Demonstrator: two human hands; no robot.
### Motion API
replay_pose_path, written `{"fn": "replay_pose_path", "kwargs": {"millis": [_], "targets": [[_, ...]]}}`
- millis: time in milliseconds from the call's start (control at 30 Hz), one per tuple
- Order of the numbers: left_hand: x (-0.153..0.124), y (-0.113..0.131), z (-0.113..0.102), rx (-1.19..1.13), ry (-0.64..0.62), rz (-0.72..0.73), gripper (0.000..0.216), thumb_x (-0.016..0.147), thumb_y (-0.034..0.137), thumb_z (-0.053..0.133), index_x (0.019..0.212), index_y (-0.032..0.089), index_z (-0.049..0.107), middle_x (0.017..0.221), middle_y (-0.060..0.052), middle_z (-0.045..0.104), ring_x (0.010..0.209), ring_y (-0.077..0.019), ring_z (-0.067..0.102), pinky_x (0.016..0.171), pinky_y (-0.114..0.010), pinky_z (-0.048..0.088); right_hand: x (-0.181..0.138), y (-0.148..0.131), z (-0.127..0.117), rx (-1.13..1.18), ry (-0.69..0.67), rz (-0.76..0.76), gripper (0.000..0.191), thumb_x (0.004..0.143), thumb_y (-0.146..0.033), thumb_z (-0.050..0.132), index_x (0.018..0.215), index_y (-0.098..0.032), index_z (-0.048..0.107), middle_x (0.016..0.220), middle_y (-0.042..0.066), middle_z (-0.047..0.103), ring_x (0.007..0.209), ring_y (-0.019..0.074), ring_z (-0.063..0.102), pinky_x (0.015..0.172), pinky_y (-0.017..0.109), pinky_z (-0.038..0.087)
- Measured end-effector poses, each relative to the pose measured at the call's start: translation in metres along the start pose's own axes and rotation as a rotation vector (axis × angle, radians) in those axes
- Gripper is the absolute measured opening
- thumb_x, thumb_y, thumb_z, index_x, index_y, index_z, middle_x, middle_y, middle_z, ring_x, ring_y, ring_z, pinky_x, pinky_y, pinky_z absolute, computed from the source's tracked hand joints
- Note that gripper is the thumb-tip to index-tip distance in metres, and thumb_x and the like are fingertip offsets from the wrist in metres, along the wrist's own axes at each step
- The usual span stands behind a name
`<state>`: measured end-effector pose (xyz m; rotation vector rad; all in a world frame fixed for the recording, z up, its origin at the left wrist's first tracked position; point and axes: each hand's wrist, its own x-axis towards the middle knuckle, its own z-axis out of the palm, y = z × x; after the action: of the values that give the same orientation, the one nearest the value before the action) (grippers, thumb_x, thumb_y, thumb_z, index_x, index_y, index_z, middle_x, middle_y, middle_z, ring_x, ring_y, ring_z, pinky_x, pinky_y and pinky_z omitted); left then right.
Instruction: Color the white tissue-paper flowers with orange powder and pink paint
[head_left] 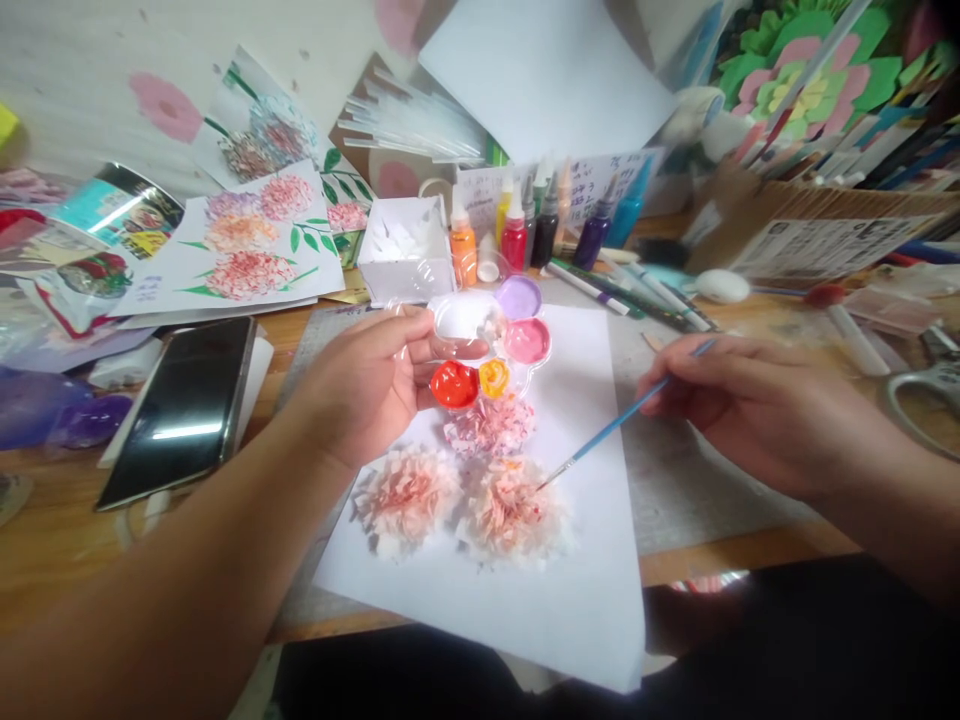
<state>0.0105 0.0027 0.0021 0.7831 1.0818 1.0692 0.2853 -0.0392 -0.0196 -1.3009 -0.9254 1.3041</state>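
My left hand [382,375] grips the edge of a clear plastic paint palette [469,318], tilted above the paper. Its wells hold red paint [454,383], yellow-orange, pink [527,341] and lilac. Between the fingers of my right hand [720,405] is a thin blue paintbrush [626,413], its tip at the right-hand crinkled paper flower [517,510]. Pink and red dabs mark that flower's middle. Beside it on the white sheet [592,610] sits another pale flower [409,498]. A third, pink-speckled flower [491,428] lies behind them, partly hidden by the palette.
Paint bottles [514,235] stand at the back near a small white box [405,245]. Markers [622,290] lie to their right, before a cardboard box of pens [795,240]. At left are a phone [187,410] and a finished flower picture [251,240]. Scissors [926,390] rest far right.
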Motion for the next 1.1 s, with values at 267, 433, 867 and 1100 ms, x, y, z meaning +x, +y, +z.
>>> {"fn": "replay_pose_path", "kwargs": {"millis": [267,433,867,1100], "targets": [[-0.001,0.002,0.003,-0.019,0.003,-0.015,0.012,0.082,0.016,0.057,0.072,0.017,0.053,0.068,-0.01,0.071,0.061,-0.0218,0.07,0.054,-0.029,0.051,-0.001,0.002,0.004,0.012,-0.019,0.034,0.019,0.062,-0.034,0.085,0.066,-0.018,0.075,0.066,0.002,0.07,0.06,0.0122,0.066,0.058,0.02,0.054],[-0.002,0.003,0.004,-0.018,-0.002,-0.025,0.013,0.083,0.017,0.057,0.071,0.017,0.053,0.068,-0.011,0.072,0.062,-0.0227,0.07,0.054,-0.031,0.052,0.002,0.0,-0.003,0.014,0.03,0.033,0.019,0.06,-0.036,0.084,0.062,-0.019,0.074,0.063,0.0,0.068,0.056,0.0098,0.064,0.054,0.017,0.052],[-0.003,0.001,0.002,-0.001,-0.007,-0.005,0.011,0.078,0.018,0.063,0.075,0.018,0.052,0.072,-0.012,0.073,0.066,-0.0235,0.071,0.052,-0.028,0.049,-0.004,-0.002,-0.009,-0.051,0.008,0.074,0.026,0.057,-0.041,0.087,0.064,-0.019,0.075,0.063,0.003,0.069,0.055,0.0116,0.06,0.051,0.021,0.047],[-0.002,0.001,0.002,0.001,-0.012,-0.012,0.009,0.078,0.018,0.062,0.073,0.018,0.054,0.073,-0.012,0.073,0.067,-0.0249,0.071,0.053,-0.031,0.05,-0.014,-0.005,-0.004,-0.067,-0.021,0.076,0.026,0.059,-0.042,0.085,0.063,-0.019,0.075,0.064,0.004,0.069,0.056,0.0114,0.06,0.053,0.02,0.049]]}}
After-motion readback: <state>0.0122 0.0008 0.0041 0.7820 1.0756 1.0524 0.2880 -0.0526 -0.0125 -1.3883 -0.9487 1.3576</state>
